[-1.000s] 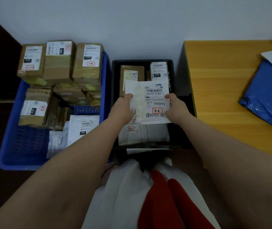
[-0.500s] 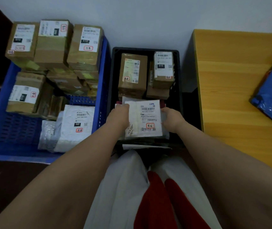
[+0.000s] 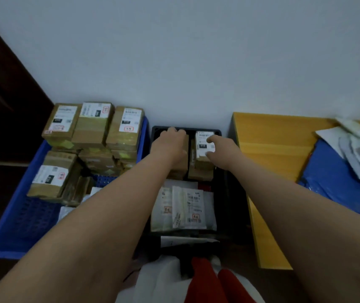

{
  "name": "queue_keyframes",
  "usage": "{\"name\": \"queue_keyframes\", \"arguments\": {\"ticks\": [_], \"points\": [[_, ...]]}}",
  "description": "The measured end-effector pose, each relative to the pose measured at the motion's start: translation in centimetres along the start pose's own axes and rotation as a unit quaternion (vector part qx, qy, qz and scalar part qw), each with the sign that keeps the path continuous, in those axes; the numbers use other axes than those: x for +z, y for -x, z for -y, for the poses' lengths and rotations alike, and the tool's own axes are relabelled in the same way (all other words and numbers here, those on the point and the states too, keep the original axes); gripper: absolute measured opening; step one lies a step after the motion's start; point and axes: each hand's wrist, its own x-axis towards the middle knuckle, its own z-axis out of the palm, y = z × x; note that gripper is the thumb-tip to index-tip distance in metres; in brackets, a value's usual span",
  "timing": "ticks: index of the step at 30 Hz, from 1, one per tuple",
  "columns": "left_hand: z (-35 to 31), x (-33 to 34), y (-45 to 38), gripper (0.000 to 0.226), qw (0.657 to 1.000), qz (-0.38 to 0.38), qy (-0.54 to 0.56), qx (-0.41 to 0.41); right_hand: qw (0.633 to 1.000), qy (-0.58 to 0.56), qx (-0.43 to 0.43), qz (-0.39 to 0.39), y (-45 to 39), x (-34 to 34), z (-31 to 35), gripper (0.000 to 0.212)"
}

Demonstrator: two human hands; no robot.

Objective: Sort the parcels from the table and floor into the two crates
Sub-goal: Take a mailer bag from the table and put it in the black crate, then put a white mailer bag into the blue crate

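The black crate [image 3: 196,128] stands on the floor against the wall. In its near half lies a flat white soft parcel [image 3: 189,206] with a printed label, on top of other white mailers. My left hand [image 3: 171,142] lies on a brown cardboard box [image 3: 180,169] at the crate's far left, fingers curled over its far edge. My right hand [image 3: 219,148] grips the right side of a white-labelled box [image 3: 203,138] at the far right, between finger and thumb. The blue crate [image 3: 10,226] to the left holds stacked cardboard boxes [image 3: 93,125].
A yellow wooden table [image 3: 273,149] stands right of the black crate, with a blue plastic bag [image 3: 338,182] and several pale mailers [image 3: 358,149] on it. A dark door [image 3: 4,106] is at the far left. White and red clothing fills the bottom middle.
Both hands let go of the white soft parcel, which now lies in the near half of the black crate. They have moved forward onto the two boxes at the crate's far end.
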Motion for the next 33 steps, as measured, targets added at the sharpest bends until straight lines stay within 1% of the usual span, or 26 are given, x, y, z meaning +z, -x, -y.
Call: {"name": "queue_keyframes", "arguments": {"ticks": [3, 6, 10, 14, 17, 21, 25, 33], "points": [[-0.8, -4.8, -0.7, 0.05, 0.998, -0.049, -0.02, 0.022, 0.999, 0.012, -0.027, -0.043, -0.4, -4.2, 2.3, 0.048], [-1.7, -9.8, -1.0, 0.053, 0.995, -0.089, -0.042, 0.036, 0.994, 0.019, -0.057, -0.086, -0.7, -8.9, 5.3, 0.049], [-2.7, -16.2, -0.9, 0.055, 0.988, -0.133, -0.055, 0.047, 0.984, 0.019, -0.096, -0.146, -0.5, -14.6, 10.0, 0.045], [-2.3, -21.8, 0.0, 0.053, 0.98, -0.185, -0.06, 0.043, 0.973, 0.019, -0.128, -0.193, -0.1, -18.3, 13.8, 0.043], [-1.7, -24.3, 0.5, 0.054, 0.975, -0.208, -0.064, 0.035, 0.968, 0.017, -0.121, -0.218, 0.1, -19.6, 14.9, 0.043], [-2.3, -25.7, 0.1, 0.05, 0.973, -0.216, -0.067, 0.048, 0.965, 0.013, -0.102, -0.241, 0.3, -20.5, 14.4, 0.042], [-4.8, -24.8, -1.2, 0.05, 0.973, -0.204, -0.066, 0.086, 0.964, -0.001, -0.065, -0.257, 0.9, -20.7, 11.8, 0.042], [-14.0, -18.5, -3.9, 0.05, 0.969, -0.138, -0.065, 0.194, 0.958, -0.012, 0.067, -0.278, 3.7, -20.0, 0.9, 0.042]]}}
